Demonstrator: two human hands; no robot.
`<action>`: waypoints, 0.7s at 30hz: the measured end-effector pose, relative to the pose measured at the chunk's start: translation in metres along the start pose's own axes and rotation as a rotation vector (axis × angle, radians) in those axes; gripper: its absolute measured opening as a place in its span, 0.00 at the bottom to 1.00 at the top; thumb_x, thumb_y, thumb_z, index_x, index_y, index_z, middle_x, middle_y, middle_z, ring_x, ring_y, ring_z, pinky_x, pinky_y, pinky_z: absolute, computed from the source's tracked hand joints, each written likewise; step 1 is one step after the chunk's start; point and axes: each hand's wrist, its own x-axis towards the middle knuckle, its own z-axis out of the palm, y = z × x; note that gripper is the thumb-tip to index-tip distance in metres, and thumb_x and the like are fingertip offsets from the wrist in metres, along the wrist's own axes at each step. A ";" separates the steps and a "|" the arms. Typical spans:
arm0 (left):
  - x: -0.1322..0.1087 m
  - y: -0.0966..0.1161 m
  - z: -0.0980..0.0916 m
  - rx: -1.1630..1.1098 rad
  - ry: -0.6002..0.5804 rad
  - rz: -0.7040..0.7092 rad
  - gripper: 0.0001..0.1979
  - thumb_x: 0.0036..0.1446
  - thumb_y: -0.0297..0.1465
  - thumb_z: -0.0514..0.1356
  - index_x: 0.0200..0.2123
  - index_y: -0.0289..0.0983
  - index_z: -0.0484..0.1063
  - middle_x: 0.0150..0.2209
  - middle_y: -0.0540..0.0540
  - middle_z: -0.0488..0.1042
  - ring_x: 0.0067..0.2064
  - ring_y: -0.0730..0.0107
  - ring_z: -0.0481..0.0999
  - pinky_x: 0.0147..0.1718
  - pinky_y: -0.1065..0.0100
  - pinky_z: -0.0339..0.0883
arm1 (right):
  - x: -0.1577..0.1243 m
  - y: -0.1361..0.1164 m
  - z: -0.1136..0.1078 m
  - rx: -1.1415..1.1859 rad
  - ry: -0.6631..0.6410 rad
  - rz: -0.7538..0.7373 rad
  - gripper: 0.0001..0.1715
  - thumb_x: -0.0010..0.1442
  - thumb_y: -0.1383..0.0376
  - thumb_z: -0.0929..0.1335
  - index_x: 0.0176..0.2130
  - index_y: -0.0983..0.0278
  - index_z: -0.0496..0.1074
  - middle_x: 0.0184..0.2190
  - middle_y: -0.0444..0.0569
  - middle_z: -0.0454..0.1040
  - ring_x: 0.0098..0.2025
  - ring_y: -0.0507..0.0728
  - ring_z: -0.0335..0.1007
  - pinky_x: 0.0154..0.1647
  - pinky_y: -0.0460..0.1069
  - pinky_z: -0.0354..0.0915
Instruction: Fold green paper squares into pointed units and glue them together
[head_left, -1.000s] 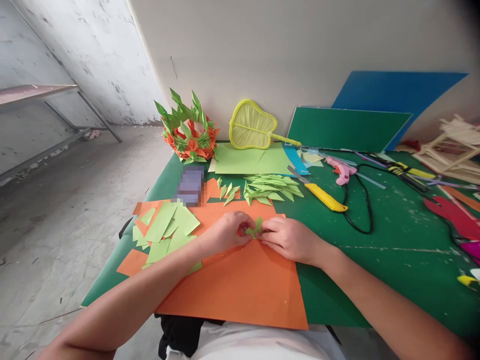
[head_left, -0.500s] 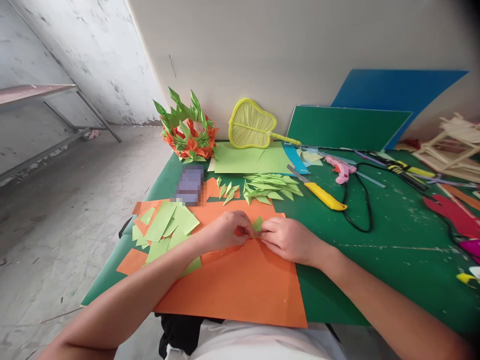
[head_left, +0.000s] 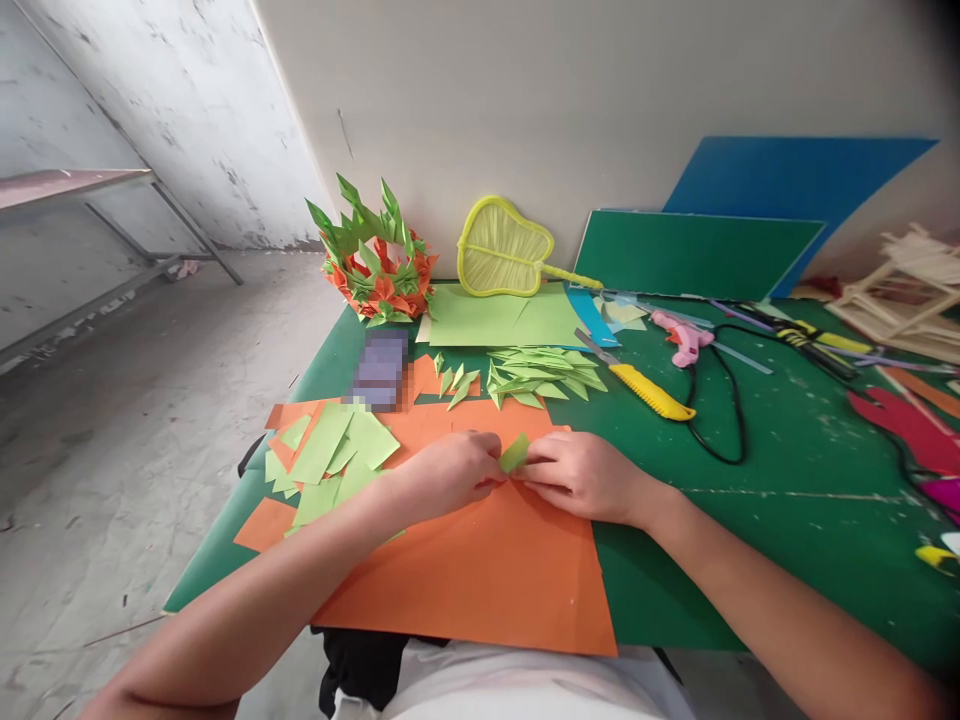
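Between my two hands is a small piece of green paper (head_left: pixel 514 453), just above a large orange sheet (head_left: pixel 487 590). My left hand (head_left: pixel 469 467) pinches its lower left edge, fingers curled. From the other side my right hand (head_left: pixel 574 473) grips it with fingertips pressed together. The fingers hide part of its folds. Left of my left forearm lie loose green paper squares (head_left: pixel 322 448) with orange scraps (head_left: pixel 265 524). Beyond my hands sits a pile of folded green paper leaves (head_left: pixel 544 375), with several more folded pieces (head_left: pixel 455 382) beside it.
An orange and green folded-paper crown (head_left: pixel 379 265) stands at the back left, near a blurred dark rectangle (head_left: pixel 381 370). A yellow utility knife (head_left: pixel 649 390) with its blade out lies right of the pile. Behind it are a pink glue gun (head_left: pixel 681 338) and a yellow fan (head_left: pixel 504 247).
The green paper now shows more between my fingertips and tilts to the right. My left hand has shifted slightly and its fingers have closed down. The things around are unchanged.
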 end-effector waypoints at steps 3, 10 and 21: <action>0.000 0.001 -0.001 -0.003 -0.007 -0.001 0.13 0.57 0.23 0.56 0.39 0.41 0.79 0.35 0.47 0.71 0.32 0.71 0.71 0.30 0.73 0.62 | -0.001 0.001 -0.001 0.026 -0.001 -0.003 0.15 0.66 0.66 0.61 0.45 0.60 0.75 0.39 0.51 0.74 0.40 0.56 0.68 0.36 0.49 0.60; 0.000 -0.010 0.004 -0.060 0.052 0.052 0.12 0.57 0.24 0.58 0.39 0.42 0.78 0.36 0.48 0.71 0.33 0.74 0.71 0.33 0.75 0.63 | 0.005 0.003 -0.004 0.159 0.136 0.120 0.12 0.62 0.70 0.62 0.37 0.62 0.74 0.38 0.51 0.74 0.40 0.56 0.67 0.42 0.51 0.64; 0.001 -0.009 0.006 0.176 0.138 0.050 0.13 0.56 0.25 0.54 0.39 0.41 0.76 0.38 0.45 0.69 0.33 0.69 0.69 0.28 0.71 0.61 | 0.009 0.005 0.006 0.295 0.142 0.332 0.20 0.61 0.71 0.62 0.51 0.60 0.70 0.34 0.48 0.74 0.36 0.55 0.68 0.35 0.49 0.65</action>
